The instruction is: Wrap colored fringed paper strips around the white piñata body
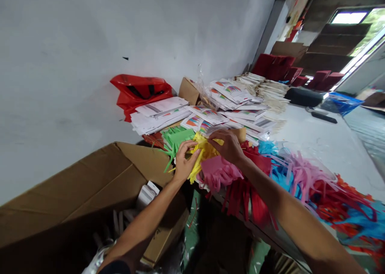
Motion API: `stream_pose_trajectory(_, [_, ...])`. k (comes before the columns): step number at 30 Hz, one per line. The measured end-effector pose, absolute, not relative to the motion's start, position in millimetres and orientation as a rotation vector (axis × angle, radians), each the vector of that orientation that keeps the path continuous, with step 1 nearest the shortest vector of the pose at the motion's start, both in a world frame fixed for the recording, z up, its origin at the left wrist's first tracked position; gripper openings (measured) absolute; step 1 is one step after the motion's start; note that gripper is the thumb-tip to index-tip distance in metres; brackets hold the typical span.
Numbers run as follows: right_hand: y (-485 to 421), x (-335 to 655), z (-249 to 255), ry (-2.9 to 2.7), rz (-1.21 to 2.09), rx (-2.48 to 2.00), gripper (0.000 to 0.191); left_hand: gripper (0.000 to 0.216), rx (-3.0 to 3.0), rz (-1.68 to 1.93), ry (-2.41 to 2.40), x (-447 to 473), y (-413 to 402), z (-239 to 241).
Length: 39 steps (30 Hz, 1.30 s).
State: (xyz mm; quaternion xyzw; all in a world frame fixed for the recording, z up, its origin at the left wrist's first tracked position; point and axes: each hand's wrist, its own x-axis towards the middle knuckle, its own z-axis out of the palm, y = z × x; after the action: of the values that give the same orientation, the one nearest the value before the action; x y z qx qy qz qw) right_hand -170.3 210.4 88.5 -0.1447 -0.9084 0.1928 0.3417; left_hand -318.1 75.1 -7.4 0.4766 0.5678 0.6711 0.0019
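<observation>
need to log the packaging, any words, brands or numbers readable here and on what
None can be read.
Printed cards: coloured pictures and dark lines of print, too small and blurred.
White paper stack: print blurred.
Red bag: no legible text.
Cardboard box: no print visible.
Yellow paper strips under both hands: plain.

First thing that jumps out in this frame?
Both hands meet at centre on a yellow fringed paper bundle: the left hand grips its near side, the right hand presses on top. Piles of pink, red and blue fringed paper spill along the table edge to the right. Behind lie stacked printed cards and a red plastic bag by the wall; an open cardboard box sits lower left.
</observation>
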Motion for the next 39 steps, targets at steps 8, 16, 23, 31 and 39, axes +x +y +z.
stream_pose_trajectory(8, [210.0,-176.5,115.6,-2.168,0.474,-0.346,0.011,0.028,1.616,2.017,1.924,-323.1,68.3,1.2])
stream_pose_trajectory(16, [203.3,-178.3,156.5,-2.106,0.347,-0.343,0.013,0.036,1.543,2.022,1.956,-323.0,66.6,15.5])
stream_pose_trajectory(23, [173.6,-161.2,185.7,-2.019,0.362,-0.323,0.010,0.034,1.648,2.167,1.724,-316.7,61.0,99.0])
stream_pose_trajectory(31, [135.0,-95.8,202.7,-1.952,0.465,-0.355,0.012,0.024,1.620,1.947,1.345,-275.8,48.4,164.4])
stream_pose_trajectory(39, [108.4,2.2,207.8,-1.987,1.118,-0.201,0.055,0.027,1.683,1.395,1.020,-209.8,19.3,195.3])
